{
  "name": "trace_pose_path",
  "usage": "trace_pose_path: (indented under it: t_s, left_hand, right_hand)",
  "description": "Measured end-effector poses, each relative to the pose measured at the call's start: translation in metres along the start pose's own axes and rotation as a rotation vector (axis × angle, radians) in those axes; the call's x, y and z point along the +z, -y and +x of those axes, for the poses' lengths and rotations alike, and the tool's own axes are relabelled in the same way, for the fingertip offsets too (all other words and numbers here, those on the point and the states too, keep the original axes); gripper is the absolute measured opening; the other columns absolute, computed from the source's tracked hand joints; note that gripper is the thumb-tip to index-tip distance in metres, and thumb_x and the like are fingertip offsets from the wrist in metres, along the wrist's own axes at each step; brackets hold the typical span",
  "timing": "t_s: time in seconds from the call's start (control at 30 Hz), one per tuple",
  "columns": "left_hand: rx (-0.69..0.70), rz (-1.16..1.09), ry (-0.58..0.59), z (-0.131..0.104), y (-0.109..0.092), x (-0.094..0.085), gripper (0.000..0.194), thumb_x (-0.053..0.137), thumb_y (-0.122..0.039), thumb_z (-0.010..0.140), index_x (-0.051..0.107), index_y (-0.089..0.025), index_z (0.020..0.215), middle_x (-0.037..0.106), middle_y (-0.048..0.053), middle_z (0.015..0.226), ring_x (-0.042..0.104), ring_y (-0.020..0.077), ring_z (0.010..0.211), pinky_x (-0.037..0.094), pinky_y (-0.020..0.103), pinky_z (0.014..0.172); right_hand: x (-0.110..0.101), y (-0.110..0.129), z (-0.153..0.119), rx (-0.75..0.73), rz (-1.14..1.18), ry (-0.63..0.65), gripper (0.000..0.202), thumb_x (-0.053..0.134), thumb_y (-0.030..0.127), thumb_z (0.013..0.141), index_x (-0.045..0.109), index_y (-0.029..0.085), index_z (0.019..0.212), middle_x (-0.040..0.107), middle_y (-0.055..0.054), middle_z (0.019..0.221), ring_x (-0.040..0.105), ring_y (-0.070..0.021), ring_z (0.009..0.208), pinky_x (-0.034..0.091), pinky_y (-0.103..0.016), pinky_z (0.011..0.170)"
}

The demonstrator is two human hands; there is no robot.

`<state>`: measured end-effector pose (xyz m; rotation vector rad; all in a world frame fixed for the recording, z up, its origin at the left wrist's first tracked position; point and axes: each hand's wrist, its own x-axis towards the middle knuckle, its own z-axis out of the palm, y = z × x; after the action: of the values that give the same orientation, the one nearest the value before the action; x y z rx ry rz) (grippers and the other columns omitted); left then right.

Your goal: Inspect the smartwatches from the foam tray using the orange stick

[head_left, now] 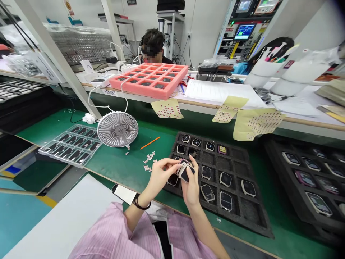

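Black foam makes up the compartmented tray (pixel 242 212) on the green bench mat (pixel 121 162), and everything else is placed from that tray. Over its near-left corner, both hands meet on one smartwatch body (pixel 185 172), dark screen tilted toward the camera. The right hand (pixel 191 187) is curled closed around it from below, while the left hand (pixel 161 173) pinches at its upper left edge with thumb and forefinger; whether a sticker sits between those fingertips cannot be told. More watch bodies (pixel 225 179) lie in the tray's cells. Just left of the tray, small white tabs (pixel 149 160) are scattered on the mat, with an orange stick (pixel 150 142) beyond them. Farther left stand a white desk fan (pixel 118 128) and a clear plastic tray (pixel 71 144). Behind the tray, on the raised shelf, sits a pink foam tray (pixel 151 80).
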<state>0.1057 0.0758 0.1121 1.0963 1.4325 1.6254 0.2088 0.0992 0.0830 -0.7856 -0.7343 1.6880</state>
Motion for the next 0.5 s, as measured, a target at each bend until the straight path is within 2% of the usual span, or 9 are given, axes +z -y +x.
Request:
trace_pose_path:
  t_s: [0.3, 0.5]
  left_hand:
    - [0.133, 0.132, -0.017, -0.001, -0.002, 0.0, 0.015, 0.071, -0.027, 0.08, 0.079, -0.015, 0.086, 0.067, 0.005, 0.07, 0.054, 0.0117, 0.06, 0.043, 0.023, 0.055]
    - [0.191, 0.179, 0.024, -0.003, -0.004, 0.004, 0.019, 0.071, -0.031, 0.081, 0.079, -0.017, 0.091, 0.061, 0.003, 0.067, 0.048, 0.0108, 0.059, 0.039, 0.022, 0.053]
  right_hand:
    - [-0.007, -0.007, 0.001, -0.108, -0.158, 0.043, 0.051, 0.059, 0.047, 0.087, 0.045, 0.033, 0.134, 0.056, -0.005, 0.127, 0.051, -0.0236, 0.123, 0.036, -0.047, 0.108]
    - [-0.013, -0.012, 0.004, -0.205, -0.32, 0.032, 0.054, 0.053, 0.048, 0.089, 0.042, 0.032, 0.14, 0.053, -0.006, 0.134, 0.049, -0.0239, 0.126, 0.035, -0.047, 0.109]
